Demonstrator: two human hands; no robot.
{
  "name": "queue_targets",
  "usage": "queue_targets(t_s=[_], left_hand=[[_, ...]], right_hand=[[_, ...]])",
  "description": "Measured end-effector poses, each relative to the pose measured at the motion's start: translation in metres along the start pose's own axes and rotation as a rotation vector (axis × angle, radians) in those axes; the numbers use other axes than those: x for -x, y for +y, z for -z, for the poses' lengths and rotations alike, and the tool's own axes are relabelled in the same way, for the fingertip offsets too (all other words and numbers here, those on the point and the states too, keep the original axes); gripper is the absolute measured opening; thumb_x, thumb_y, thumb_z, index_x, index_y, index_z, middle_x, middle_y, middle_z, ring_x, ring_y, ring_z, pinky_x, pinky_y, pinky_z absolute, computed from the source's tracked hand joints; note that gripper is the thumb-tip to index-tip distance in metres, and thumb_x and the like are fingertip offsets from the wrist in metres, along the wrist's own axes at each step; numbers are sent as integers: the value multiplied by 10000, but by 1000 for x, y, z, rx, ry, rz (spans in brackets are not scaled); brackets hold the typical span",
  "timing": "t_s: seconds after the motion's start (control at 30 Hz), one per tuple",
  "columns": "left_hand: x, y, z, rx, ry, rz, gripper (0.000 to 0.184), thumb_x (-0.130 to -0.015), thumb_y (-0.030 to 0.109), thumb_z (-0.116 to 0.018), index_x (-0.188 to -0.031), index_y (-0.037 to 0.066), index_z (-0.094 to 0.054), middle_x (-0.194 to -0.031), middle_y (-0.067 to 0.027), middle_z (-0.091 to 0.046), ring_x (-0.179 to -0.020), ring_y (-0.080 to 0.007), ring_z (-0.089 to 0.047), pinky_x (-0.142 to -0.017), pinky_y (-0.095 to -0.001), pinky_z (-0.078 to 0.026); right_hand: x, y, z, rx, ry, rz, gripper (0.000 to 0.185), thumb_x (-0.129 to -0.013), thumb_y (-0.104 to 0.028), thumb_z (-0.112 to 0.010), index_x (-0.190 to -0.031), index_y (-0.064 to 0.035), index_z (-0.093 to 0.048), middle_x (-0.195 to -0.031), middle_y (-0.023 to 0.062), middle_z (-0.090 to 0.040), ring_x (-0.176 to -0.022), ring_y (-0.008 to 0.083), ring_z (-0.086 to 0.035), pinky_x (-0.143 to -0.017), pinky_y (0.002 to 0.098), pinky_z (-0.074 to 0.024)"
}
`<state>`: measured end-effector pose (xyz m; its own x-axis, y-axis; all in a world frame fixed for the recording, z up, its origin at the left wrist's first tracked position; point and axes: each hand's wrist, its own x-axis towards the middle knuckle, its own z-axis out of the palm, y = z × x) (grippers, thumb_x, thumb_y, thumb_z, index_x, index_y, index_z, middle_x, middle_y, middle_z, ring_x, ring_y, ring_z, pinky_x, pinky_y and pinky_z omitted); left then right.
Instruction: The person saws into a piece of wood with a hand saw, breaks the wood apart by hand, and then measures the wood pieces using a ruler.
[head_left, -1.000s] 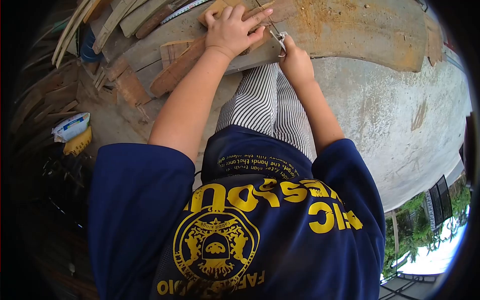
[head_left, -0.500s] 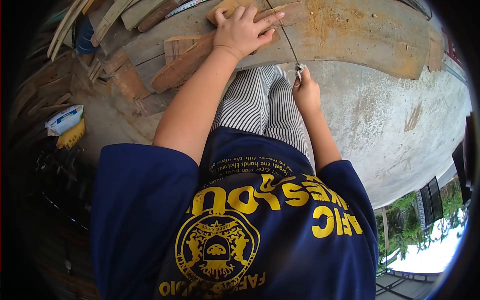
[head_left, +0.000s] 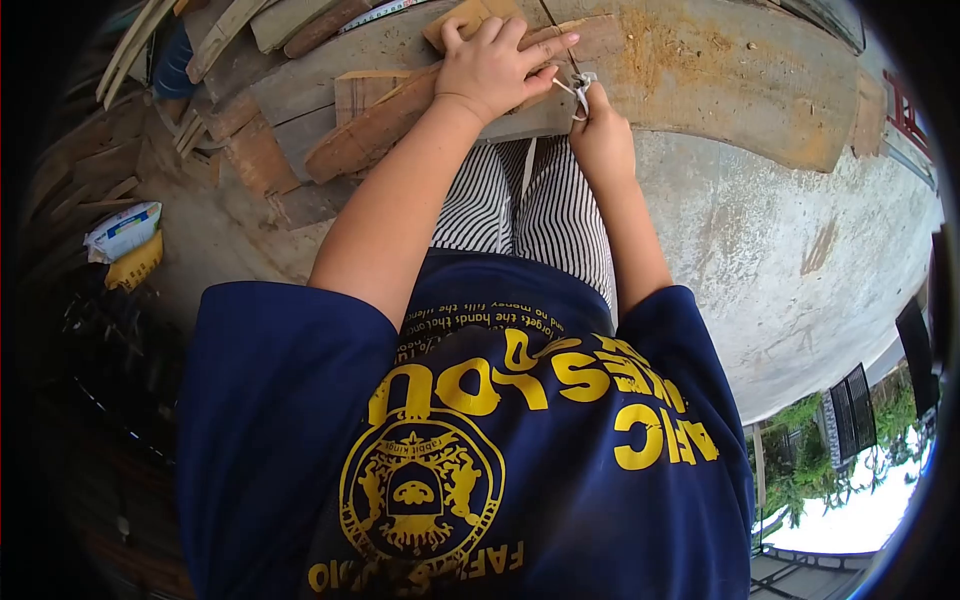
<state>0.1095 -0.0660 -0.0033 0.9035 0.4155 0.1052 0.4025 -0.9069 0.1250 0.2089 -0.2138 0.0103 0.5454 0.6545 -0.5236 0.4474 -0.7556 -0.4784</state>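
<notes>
My left hand (head_left: 492, 68) bears down on a narrow brown wooden plank (head_left: 372, 138), its fingers bent over the top and the index finger stretched to the right. Beneath those fingertips lies a lighter wood piece (head_left: 470, 14). My right hand (head_left: 605, 140) is closed around the handle of a saw, the handle itself mostly hidden. White cord (head_left: 582, 92) is tied at the front of the grip. Seen nearly edge-on, the thin dark saw blade (head_left: 571, 60) crosses the plank just right of my left index finger.
Under the work lies a wide, worn board (head_left: 740, 90) with brown stains. Wood scraps (head_left: 260, 160) and a tape measure (head_left: 385, 12) lie to the left. A white bag (head_left: 124, 232) rests on the floor at far left. Concrete floor (head_left: 780, 230) spreads at right.
My right hand has moved forward, away from my body, bringing the saw handle close to the plank. Less blade shows now. My left hand stays on the plank.
</notes>
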Motion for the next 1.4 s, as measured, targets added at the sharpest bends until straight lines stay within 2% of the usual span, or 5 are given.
queue_targets(t_s=[0.4,0.57,0.67,0.77,1.4], left_hand=[[2,-3,7,79,99,-19,373,-787,434,-605,-1159,450,-587,-935,34,-538,-872,-145,-506,-841,-445,-291],[46,34,35,610,-300,-478,225,-787,318,-635,-638,150,-610,-714,12,-548,-756,-148,-531,-800,-361,-334],[97,86,42,601,-1203,-217,463,-872,504,-473,-917,117,-723,-837,-92,-688,-861,-255,-632,-907,-487,-283],[116,86,16,863,-1410,9,598,-890,587,-361,-1025,111,-697,-1046,-171,-651,-1084,-343,-555,-1008,-589,-197],[109,97,19,654,-1372,-165,522,-895,514,-391,-1019,104,-688,-1049,-129,-658,-1027,-315,-590,-978,-583,-234]], right_hand=[[76,64,-4,-6,-41,-119,205,-816,-102,-531,-1017,-89,-490,-810,230,-630,-761,435,-604,-670,521,-481],[70,62,10,3,-62,-72,234,-804,-97,-523,-1034,-98,-482,-826,248,-629,-784,436,-608,-687,531,-480],[69,59,14,-6,-14,-50,233,-809,-111,-499,-1041,-113,-485,-800,250,-629,-759,429,-615,-673,534,-482],[69,50,18,-57,-7,-72,231,-805,-117,-497,-1035,-102,-485,-803,264,-619,-785,450,-596,-700,543,-470],[91,33,15,-101,46,-125,330,-793,-111,-465,-1120,-136,-503,-862,244,-638,-820,414,-620,-720,512,-484]])
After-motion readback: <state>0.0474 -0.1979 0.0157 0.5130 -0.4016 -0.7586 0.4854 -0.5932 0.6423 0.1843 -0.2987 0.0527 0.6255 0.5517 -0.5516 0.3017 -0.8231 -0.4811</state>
